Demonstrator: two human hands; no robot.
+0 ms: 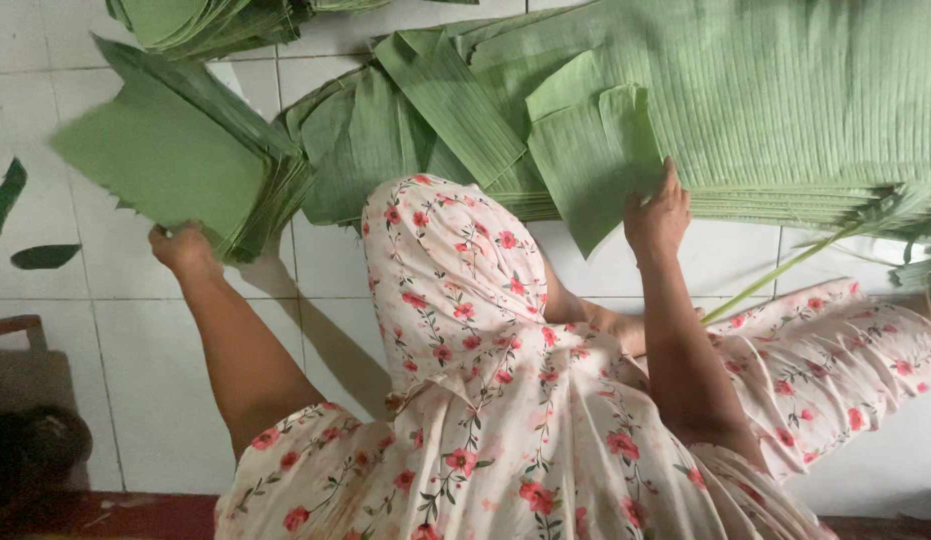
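Left hand point(185, 248) gripping cut leaf stack point(180, 160); right hand point(657, 215) pinching one leaf piece point(590, 160) atop the big leaf pile point(785, 100), mostly unsorted.

Left hand point(185, 248) lifts leaf stack point(170, 150); right hand point(657, 215) grips leaf point(590, 160).

Person's own limbs: left hand point(185, 248) raised on a bare, nearly straight forearm with fingers curled shut in a grip, right hand point(657, 215) raised on a bare forearm bent at the elbow, fingers apparently pinched closed, though they are partly hidden from view.
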